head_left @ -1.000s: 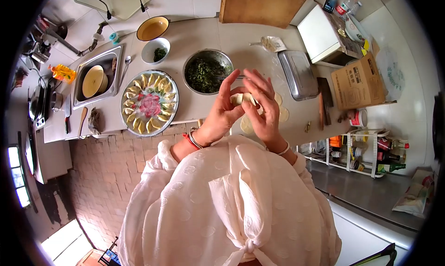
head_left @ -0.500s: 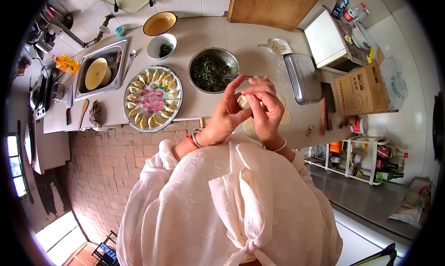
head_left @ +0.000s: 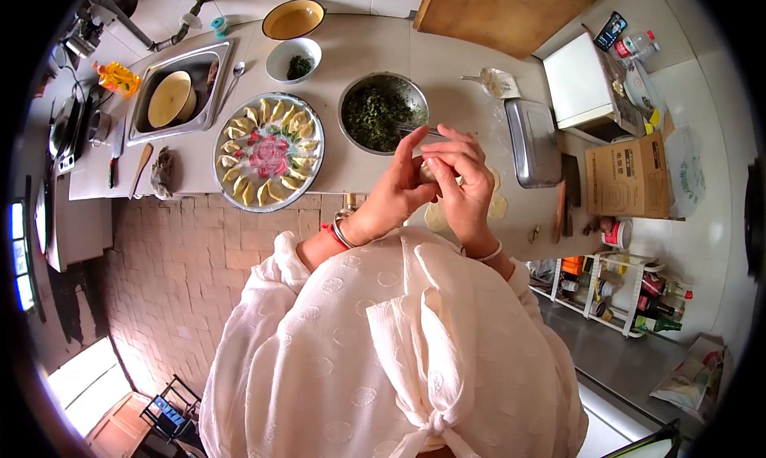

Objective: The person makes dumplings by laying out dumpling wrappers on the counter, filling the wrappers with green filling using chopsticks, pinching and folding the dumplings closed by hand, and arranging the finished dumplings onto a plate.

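Note:
Between my two hands is a dumpling [head_left: 428, 173], mostly hidden by the fingers. My left hand [head_left: 396, 193] cups it from the left, while my right hand [head_left: 465, 188] pinches its edge with thumb and fingers. Round dough wrappers [head_left: 436, 217] lie on the counter under and beside my right hand. Just beyond the hands stands a steel bowl [head_left: 417, 99] of chopped green filling [head_left: 375, 111], with a metal utensil handle reaching over its rim. On the left, a flower-patterned plate [head_left: 267, 156] carries several folded dumplings [head_left: 300, 161] set around its edge.
At the back are a white bowl [head_left: 275, 61] with greens and a yellow bowl [head_left: 294, 19]. The sink [head_left: 144, 116], a knife [head_left: 116, 151] and a spatula [head_left: 141, 169] are leftward. On the right sit a lidded metal tray [head_left: 533, 143], a cleaver [head_left: 570, 191] and a carton [head_left: 628, 176].
The view has shifted, so the counter things appear slightly displaced. My fingers have closed in further over the dumpling, which shows less now.

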`<state>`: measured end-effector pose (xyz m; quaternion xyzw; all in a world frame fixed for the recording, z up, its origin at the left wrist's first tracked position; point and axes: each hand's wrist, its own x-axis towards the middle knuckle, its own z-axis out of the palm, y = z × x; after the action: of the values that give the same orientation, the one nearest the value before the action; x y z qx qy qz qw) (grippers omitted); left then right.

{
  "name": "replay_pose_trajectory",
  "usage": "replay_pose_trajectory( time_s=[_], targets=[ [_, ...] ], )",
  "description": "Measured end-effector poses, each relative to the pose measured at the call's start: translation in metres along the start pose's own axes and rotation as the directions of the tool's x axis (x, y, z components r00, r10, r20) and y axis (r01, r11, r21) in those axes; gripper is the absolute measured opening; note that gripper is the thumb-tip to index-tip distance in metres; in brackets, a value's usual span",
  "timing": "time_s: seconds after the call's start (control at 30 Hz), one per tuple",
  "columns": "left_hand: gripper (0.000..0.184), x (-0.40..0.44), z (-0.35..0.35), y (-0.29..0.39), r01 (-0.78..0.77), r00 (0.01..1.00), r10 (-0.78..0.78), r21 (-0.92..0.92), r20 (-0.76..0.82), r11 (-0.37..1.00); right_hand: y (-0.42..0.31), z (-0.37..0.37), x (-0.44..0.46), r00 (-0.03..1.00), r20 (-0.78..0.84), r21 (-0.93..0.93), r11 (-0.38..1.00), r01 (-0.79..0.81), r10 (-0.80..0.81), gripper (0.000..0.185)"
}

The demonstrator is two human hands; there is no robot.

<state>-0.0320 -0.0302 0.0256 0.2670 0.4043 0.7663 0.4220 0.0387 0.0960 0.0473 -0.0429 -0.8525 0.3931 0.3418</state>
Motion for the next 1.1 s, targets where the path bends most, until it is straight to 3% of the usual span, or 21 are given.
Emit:
replay_pose_trajectory(
  time_s=[0.23,0.33,0.37,0.4,0.47,0.6,0.73,0.8,1.0,1.07,1.1],
  targets=[
    [0.082,-0.005,-0.010,0.004,-0.012,0.999,0.010,-0.046,-0.051,0.999,0.004,0.015,0.000,1.000,-0.010,0.056,0.998,0.012,-0.011,0.009],
    [0.082,-0.004,-0.022,0.000,0.004,0.999,-0.003,0.009,-0.054,1.000,-0.003,0.020,0.004,0.999,0.042,-0.055,0.998,0.028,-0.025,0.017],
    [0.082,-0.006,-0.027,0.001,0.011,0.998,-0.009,0.034,-0.055,0.999,-0.014,0.020,0.002,0.974,0.077,0.108,0.969,-0.223,0.215,0.025],
    [0.082,-0.006,-0.026,0.001,-0.014,0.997,0.022,0.116,-0.068,0.993,-0.017,0.022,0.006,0.982,0.096,0.063,0.984,-0.170,0.163,0.025],
    [0.083,-0.007,-0.032,-0.008,-0.061,0.998,0.062,0.095,-0.001,0.994,-0.014,0.023,0.012,0.988,0.142,-0.003,0.998,-0.056,0.056,0.025],
    [0.087,-0.012,-0.041,-0.023,-0.009,0.999,0.011,0.064,-0.032,0.998,-0.006,0.029,0.011,0.977,0.215,-0.052,0.999,-0.005,0.016,0.003],
    [0.081,-0.021,-0.048,-0.011,0.112,0.991,-0.109,0.038,-0.082,0.993,0.003,0.045,0.005,0.974,0.207,0.030,0.995,-0.096,0.088,0.001],
    [0.077,-0.025,-0.055,-0.021,0.069,0.988,-0.067,0.011,-0.140,0.998,0.007,0.059,0.003,0.975,0.189,0.076,0.989,-0.130,0.114,0.001],
    [0.074,-0.049,-0.087,-0.034,-0.026,0.934,-0.027,-0.143,-0.356,0.989,0.023,0.118,-0.005,0.925,0.364,0.086,0.985,-0.153,0.112,0.009],
    [0.069,-0.061,-0.112,-0.040,-0.010,0.902,-0.028,-0.084,-0.431,0.996,0.022,0.137,-0.004,0.897,0.436,0.108,0.986,-0.130,0.070,0.025],
    [0.068,-0.065,-0.119,-0.035,-0.093,0.880,0.020,-0.130,-0.475,0.987,0.015,0.146,-0.002,0.878,0.456,0.169,0.954,-0.246,0.146,0.026]
  ],
)
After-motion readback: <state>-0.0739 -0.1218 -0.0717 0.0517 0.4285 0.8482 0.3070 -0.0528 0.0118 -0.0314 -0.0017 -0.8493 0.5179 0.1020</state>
